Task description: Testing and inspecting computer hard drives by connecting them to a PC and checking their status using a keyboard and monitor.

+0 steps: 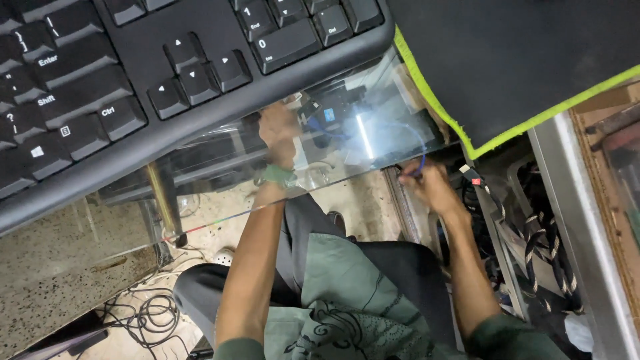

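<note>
- Right hand [433, 187] pinches a blue cable [421, 150] under the glass counter [220, 200], prob. to steady it near the dark device [330, 110].
- Left hand [277, 130] reaches under the glass too; fingers hidden, can't tell its grip.
- Black keyboard [133, 73] on top blocks the view; mat w/ green edge [507, 67] sits right.
- Loose wires [150, 310] on the floor.

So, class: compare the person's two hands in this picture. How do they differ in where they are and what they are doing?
The left hand reaches under the glass desktop and is seen through it; the right hand sits beside the glass edge, in plain view. The right hand pinches a thin blue cable; what the left hand touches cannot be told. The left wrist wears a green band; the right is bare. Both reach forward below the keyboard.
</note>
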